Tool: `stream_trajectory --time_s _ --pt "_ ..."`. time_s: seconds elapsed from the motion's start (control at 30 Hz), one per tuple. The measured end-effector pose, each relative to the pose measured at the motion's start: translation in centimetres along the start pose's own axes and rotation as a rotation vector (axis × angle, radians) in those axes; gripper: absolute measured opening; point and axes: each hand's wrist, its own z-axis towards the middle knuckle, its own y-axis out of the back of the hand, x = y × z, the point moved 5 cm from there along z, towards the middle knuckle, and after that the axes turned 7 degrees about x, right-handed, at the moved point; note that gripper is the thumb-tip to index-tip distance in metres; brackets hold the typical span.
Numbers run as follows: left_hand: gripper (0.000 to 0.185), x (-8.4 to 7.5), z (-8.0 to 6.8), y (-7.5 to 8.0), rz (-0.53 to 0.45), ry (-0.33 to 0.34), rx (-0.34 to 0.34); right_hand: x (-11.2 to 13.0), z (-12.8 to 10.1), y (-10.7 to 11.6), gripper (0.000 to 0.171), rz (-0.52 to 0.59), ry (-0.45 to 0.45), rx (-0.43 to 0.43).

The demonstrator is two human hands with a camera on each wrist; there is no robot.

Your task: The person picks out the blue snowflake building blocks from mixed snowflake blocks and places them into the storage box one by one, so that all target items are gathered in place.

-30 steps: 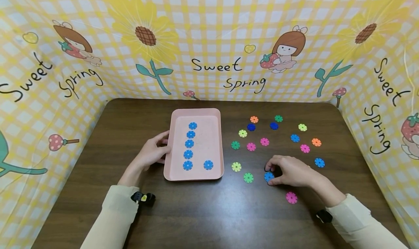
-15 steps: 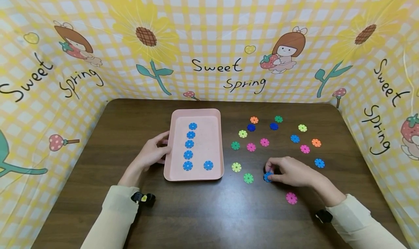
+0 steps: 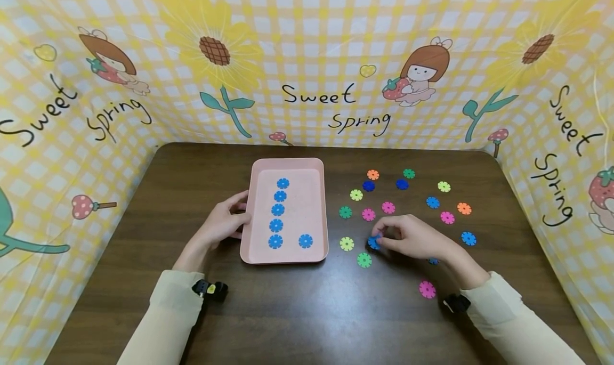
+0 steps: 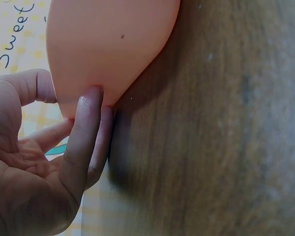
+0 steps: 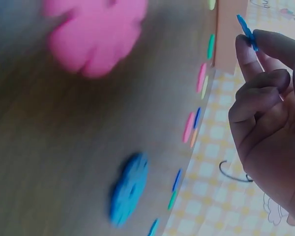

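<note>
Brown wood-grain table, yellow-checked cloth around it. Right hand pinches blue disc above the wood, right of pink tray; left hand grips tray's side.

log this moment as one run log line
left grip: holds pink tray, left side | right grip: pinches blue disc, outside tray | in tray: six blue discs, five lined up | table: mixed-colour discs
</note>
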Motion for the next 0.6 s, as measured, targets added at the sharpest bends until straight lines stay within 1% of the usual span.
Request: stream_trajectory --time_s 0.4,0.6 --pt "0.075 0.0 0.1 0.0 0.0 -0.008 0.009 2.6 5.2 -0.4 0.019 0.131 0.046 -0.099" --pt "0.074 0.0 0.1 0.0 0.001 -0.002 0.004 3.8 8.1 -1.1 0.019 0.147 0.031 -0.144"
